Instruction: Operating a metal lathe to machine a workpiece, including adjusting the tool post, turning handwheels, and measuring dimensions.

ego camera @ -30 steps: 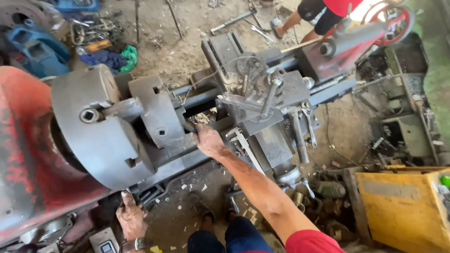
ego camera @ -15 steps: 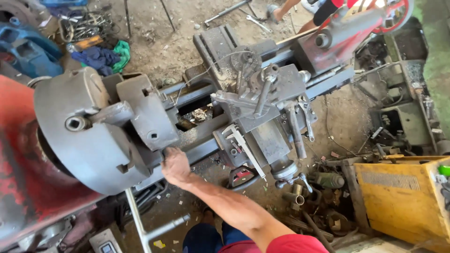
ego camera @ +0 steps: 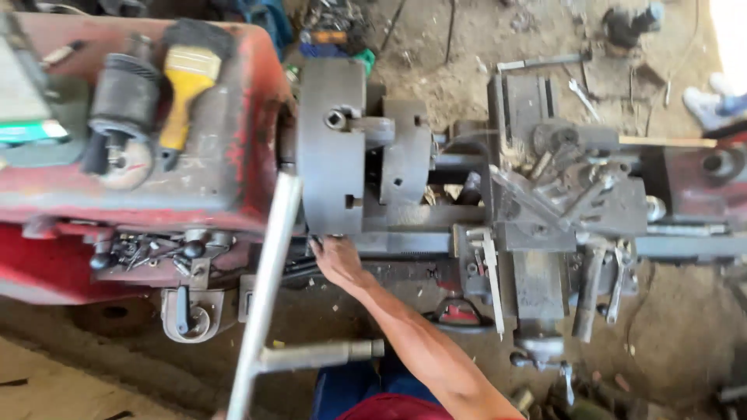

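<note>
Head view: chuck key [ego camera: 264,288] near-upright.

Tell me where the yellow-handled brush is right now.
In the head view the yellow-handled brush lies at upper left on top of the red headstock, beside a dark cylindrical part and left of the grey chuck.
</note>
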